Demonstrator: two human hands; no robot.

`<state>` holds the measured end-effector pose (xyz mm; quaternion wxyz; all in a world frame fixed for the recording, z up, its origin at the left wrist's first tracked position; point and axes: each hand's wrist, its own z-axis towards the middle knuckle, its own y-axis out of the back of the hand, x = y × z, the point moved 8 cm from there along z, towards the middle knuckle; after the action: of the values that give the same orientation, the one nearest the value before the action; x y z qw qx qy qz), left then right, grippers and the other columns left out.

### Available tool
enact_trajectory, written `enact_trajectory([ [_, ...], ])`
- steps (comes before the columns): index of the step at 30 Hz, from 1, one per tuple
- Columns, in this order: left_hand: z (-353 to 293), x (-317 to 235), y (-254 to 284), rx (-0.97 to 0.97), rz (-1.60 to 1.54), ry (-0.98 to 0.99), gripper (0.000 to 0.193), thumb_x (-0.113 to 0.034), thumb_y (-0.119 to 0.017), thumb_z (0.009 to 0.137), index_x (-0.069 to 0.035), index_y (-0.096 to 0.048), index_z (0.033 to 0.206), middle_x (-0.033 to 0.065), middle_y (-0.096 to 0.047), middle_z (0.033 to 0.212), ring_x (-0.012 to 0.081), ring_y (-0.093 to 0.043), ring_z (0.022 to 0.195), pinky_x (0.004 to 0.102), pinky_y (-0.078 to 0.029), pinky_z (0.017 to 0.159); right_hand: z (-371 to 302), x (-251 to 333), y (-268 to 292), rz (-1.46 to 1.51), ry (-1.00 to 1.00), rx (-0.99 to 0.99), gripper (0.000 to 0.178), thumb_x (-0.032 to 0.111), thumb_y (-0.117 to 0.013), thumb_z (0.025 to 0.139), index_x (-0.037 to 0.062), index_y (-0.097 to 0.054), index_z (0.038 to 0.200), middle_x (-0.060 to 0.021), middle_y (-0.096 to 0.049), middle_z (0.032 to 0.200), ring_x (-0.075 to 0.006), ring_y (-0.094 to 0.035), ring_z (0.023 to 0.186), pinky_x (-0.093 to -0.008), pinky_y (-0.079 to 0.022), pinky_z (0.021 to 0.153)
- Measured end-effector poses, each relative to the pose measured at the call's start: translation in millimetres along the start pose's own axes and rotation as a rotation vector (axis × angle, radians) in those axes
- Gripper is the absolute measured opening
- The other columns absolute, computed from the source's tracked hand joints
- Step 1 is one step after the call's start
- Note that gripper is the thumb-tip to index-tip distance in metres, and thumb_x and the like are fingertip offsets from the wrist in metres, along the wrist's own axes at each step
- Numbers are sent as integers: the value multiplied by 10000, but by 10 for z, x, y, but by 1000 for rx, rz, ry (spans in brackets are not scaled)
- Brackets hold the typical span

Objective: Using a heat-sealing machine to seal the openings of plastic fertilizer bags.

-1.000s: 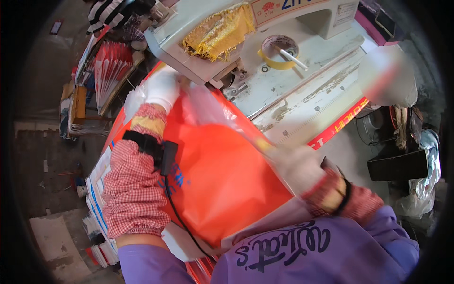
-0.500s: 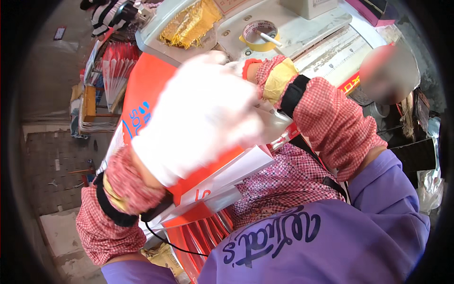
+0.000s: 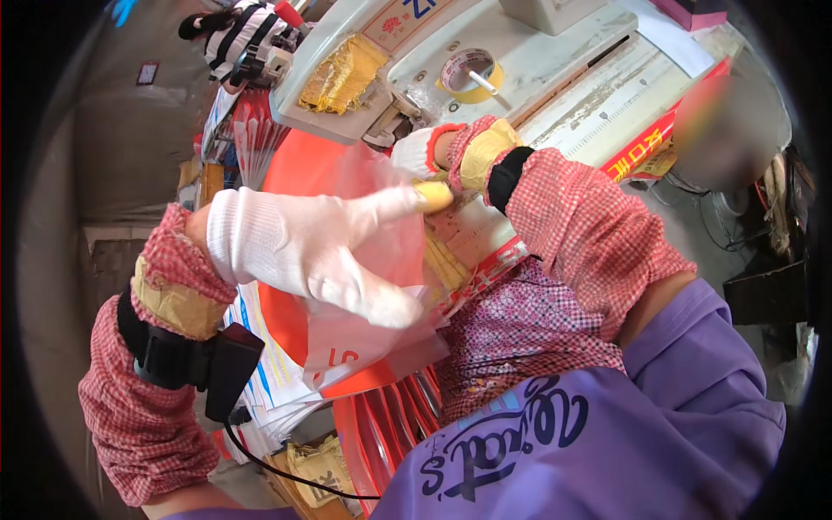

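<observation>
My left hand (image 3: 299, 247), in a white knit glove with a yellow fingertip, hovers over a translucent plastic sheet (image 3: 325, 334) with its fingers spread. Beneath that sheet lies an orange-red printed sheet (image 3: 283, 316). My right hand (image 3: 412, 153), in a white glove with a red cuff edge, is at the metal foot part (image 3: 394, 117) of a grey sewing machine (image 3: 316, 121). Its fingers are hidden, so whether it grips the plastic cannot be told. Checked sleeve covers wrap both forearms.
A tape roll (image 3: 469, 74) with a white stick in it sits on the machine bed. Folded yellow mesh cloth (image 3: 345, 74) rests on the machine. Red-and-clear packs (image 3: 390, 416) lie near my lap. Stacked printed sheets (image 3: 270, 368) lie at the left. Another person (image 3: 243, 39) is at the far left.
My left hand has drawn back left, away from my right hand, and its fingers have spread. More of the translucent plastic and the machine foot now shows. The view has shifted slightly.
</observation>
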<state>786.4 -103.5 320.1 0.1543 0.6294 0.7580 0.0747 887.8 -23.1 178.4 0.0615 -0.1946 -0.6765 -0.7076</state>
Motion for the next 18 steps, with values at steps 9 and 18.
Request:
enact_trajectory([
  [9, -68, 734, 211, -358, -299, 324, 210, -167, -567, 846, 15, -601, 945, 46, -619, 771, 174, -571, 668, 294, -463, 605, -262, 213, 240, -4, -181, -85, 190, 206, -626, 583, 48, -653, 685, -148, -610, 667, -308, -605, 593, -368, -482, 538],
  [18, -501, 511, -1013, 340, 905, 421, 220, -270, -553, 725, -80, -663, 734, 116, -619, 676, 260, -617, 671, 367, -482, 581, 140, 47, -427, 27, -84, 140, 160, 232, -654, 593, 133, -670, 718, -74, -638, 704, -262, -610, 634, -365, -487, 567],
])
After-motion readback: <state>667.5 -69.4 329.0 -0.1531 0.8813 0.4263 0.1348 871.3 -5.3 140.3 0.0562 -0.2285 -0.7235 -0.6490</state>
